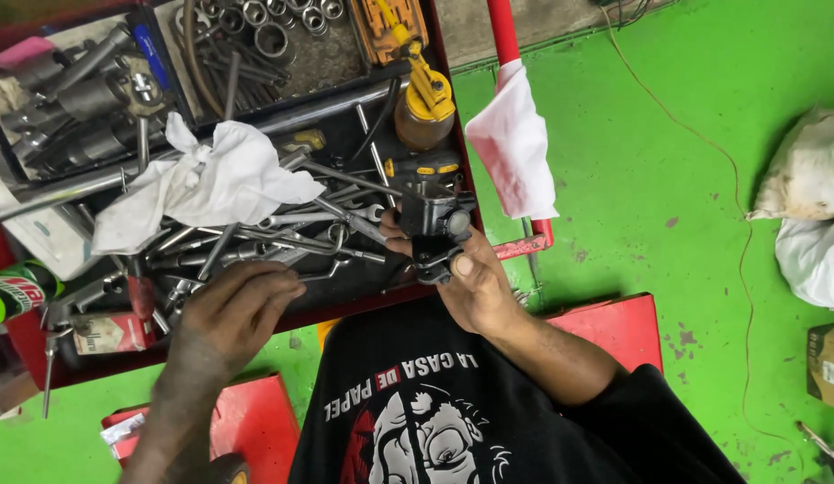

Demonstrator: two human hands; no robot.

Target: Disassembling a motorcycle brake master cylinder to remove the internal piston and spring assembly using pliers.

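My right hand point(471, 282) grips a dark metal machine part point(432, 229), a blocky grey-black casting, and holds it over the right side of a red tool tray point(453, 134). My left hand point(233, 314) hangs over the tray's front left with its fingers curled down toward a heap of wrenches point(292, 233) and small parts; whether it holds anything is hidden under the palm. A crumpled white rag point(202, 184) lies on the tools behind my left hand.
Sockets point(256, 18) and heavy steel pieces point(77, 90) fill the tray's back compartments. An oil can with yellow top point(424, 108) stands at the tray's right. A stained white cloth point(514, 148) hangs on a red post. White sacks point(811, 206) lie on the green floor.
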